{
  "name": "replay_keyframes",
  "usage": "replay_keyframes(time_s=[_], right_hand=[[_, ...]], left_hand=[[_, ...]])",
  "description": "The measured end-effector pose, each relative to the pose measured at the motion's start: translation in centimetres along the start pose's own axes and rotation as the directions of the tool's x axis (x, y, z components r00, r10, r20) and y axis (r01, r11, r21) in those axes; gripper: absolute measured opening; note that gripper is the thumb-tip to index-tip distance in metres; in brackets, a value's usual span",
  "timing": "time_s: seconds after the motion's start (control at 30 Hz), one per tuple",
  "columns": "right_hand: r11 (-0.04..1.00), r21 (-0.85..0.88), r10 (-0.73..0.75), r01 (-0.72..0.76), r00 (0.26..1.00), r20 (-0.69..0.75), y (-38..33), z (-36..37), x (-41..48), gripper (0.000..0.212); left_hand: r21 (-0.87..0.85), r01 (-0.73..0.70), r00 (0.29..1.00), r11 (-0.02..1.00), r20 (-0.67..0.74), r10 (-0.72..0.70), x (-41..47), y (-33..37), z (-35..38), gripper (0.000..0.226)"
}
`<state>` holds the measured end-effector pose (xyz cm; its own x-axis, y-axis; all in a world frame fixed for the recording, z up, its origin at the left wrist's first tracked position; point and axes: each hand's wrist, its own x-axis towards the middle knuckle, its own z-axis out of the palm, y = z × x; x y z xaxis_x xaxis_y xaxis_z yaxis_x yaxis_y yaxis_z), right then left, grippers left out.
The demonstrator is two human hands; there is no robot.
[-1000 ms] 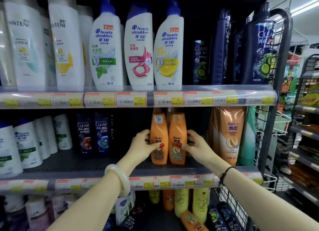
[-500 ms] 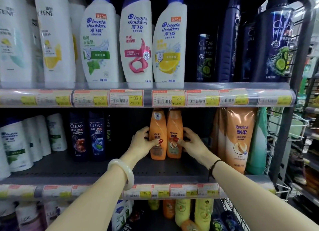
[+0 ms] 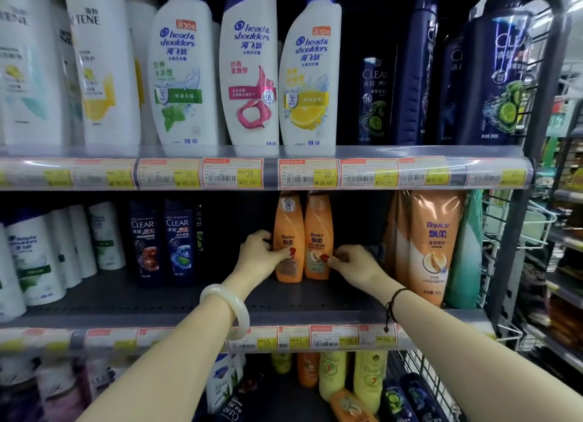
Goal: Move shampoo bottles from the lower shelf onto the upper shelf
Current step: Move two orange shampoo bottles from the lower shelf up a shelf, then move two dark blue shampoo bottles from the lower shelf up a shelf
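Bottles (image 3: 288,232) on lower shelf (image 3: 284,306), 1 clamped in left hand (image 3: 257,255) grip, 1 in right hand (image 3: 355,264).

The person's left wrist carries a thick, smooth, milky-white bangle (image 3: 232,311), rounded and glossy. Around the right wrist runs a thin dark cord bracelet (image 3: 392,301) with a small dark bead (image 3: 385,329) hanging from it. The thumbnails of the left hand (image 3: 257,257) and the right hand (image 3: 356,265) are painted glossy red, and both forearms are bare.
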<state>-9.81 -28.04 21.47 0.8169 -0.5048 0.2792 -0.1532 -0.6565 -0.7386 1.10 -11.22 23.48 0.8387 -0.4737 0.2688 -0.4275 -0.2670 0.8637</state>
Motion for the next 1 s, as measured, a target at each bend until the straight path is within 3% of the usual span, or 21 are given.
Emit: replay_keyframes(time_s=[0.13,0.23,0.3,0.4,0.53,0.63,0.77,1.0], right_hand=[[0.982,-0.187,-0.046,0.037,0.998,-0.045,-1.4,-1.1,-1.4,0.010],[0.971,-0.204,-0.107,0.127,0.989,0.105,-3.7,-1.8,-3.3,0.012],[0.949,-0.242,-0.157,0.201,0.969,0.189,-5.4,-2.0,-4.8,0.012],[0.914,-0.273,-0.228,0.300,0.936,0.268,-7.7,-2.0,-7.0,0.015],[0.868,-0.325,-0.243,0.376,0.891,0.382,-9.8,-1.1,-9.7,0.021],[0.860,-0.350,-0.202,0.371,0.878,0.434,-10.6,0.1,-11.2,0.030],[0.845,-0.373,-0.180,0.383,0.861,0.476,-10.5,2.1,-13.0,0.025],[0.850,-0.419,-0.014,0.320,0.808,0.589,-7.5,8.9,-16.0,0.033]], left_hand=[[0.222,-0.015,0.995,0.975,0.096,-0.006,-1.2,0.9,-1.8,0.054],[0.407,-0.121,0.934,0.905,0.356,-0.035,-2.8,2.4,-3.8,0.047],[0.460,-0.197,0.902,0.866,0.431,-0.024,-3.9,3.1,-5.1,0.046],[0.499,-0.277,0.898,0.821,0.439,0.035,-5.7,3.3,-6.9,0.043],[0.516,-0.285,0.881,0.808,0.472,0.010,-8.1,2.6,-9.0,0.037],[0.530,-0.298,0.870,0.794,0.494,-0.003,-10.0,1.5,-10.4,0.035],[0.550,-0.289,0.835,0.784,0.545,-0.075,-12.5,-1.1,-11.9,0.032],[0.585,-0.232,0.765,0.777,0.603,-0.226,-14.6,-9.7,-12.2,0.043]])
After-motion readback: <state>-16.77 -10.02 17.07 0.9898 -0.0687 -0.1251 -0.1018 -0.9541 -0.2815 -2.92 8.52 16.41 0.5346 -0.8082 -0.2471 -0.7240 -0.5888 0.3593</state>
